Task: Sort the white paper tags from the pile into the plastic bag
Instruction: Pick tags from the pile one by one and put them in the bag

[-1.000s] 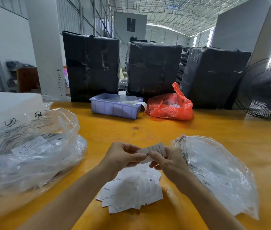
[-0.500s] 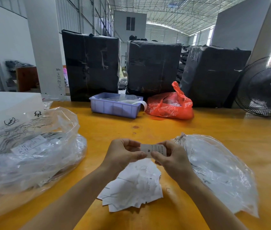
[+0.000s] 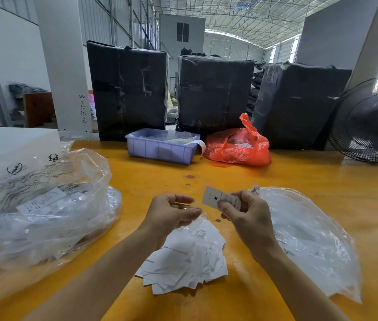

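The right hand (image 3: 248,218) pinches a white tag (image 3: 215,197) printed "M", while the left hand (image 3: 171,213), apart from it, hangs loosely curled and holds nothing above the pile of tags (image 3: 188,258), one marked "S". Right of the pile lies a clear plastic bag (image 3: 310,239), left a fuller bag (image 3: 44,205), all on an orange-yellow table (image 3: 253,177). Beyond stand a lilac bin (image 3: 160,149), a red bag (image 3: 239,144), black-wrapped bales (image 3: 213,91) and a fan (image 3: 371,121) in a warehouse hall.
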The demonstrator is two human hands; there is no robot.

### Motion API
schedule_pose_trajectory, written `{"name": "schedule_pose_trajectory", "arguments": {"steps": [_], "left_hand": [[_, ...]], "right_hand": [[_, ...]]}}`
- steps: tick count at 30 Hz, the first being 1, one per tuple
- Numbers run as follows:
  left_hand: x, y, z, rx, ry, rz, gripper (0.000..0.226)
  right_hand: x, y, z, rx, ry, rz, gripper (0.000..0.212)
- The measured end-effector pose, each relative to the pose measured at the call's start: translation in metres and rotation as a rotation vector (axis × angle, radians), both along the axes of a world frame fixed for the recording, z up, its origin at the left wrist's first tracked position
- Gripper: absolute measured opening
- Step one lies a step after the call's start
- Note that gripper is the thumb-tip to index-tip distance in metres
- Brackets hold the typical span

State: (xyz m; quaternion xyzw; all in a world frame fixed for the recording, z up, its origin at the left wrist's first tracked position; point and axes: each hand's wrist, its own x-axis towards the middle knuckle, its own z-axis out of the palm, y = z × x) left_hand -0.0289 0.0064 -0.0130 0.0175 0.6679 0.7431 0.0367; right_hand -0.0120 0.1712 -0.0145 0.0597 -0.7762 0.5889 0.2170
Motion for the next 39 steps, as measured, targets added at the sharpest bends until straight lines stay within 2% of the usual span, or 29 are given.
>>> {"name": "schedule_pose_trajectory", "arguments": {"steps": [13, 16, 20, 24, 29, 31, 35, 39], "left_hand": [[-0.001, -0.001, 0.0, 0.02, -0.007, 0.012, 0.025], [-0.002, -0.001, 0.0, 0.0, 0.019, 0.024, 0.026], [0.001, 0.001, -0.001, -0.083, 0.08, 0.014, 0.029], [0.005, 0.005, -0.003, -0.181, 0.148, -0.023, 0.033], [0.001, 0.004, -0.004, -0.089, 0.104, 0.019, 0.028], [0.001, 0.006, -0.005, -0.075, 0.088, 0.014, 0.027], [0.002, 0.007, -0.007, -0.065, 0.074, 0.016, 0.028], [0.001, 0.006, -0.008, -0.028, 0.042, 0.068, 0.03]], "right_hand": [[0.002, -0.001, -0.002, 0.129, -0.06, 0.082, 0.016], [0.001, 0.0, -0.002, 0.103, -0.107, 0.116, 0.014], [0.0, 0.003, -0.004, 0.087, -0.183, 0.192, 0.01], [0.0, 0.004, -0.006, 0.108, -0.239, 0.265, 0.023], [-0.002, 0.003, -0.005, -0.03, -0.138, 0.147, 0.02], [0.0, 0.001, -0.005, 0.024, -0.115, 0.162, 0.018], [0.005, -0.006, -0.007, 0.149, -0.191, 0.27, 0.021], [0.004, -0.006, -0.007, -0.015, -0.206, 0.246, 0.025]]}}
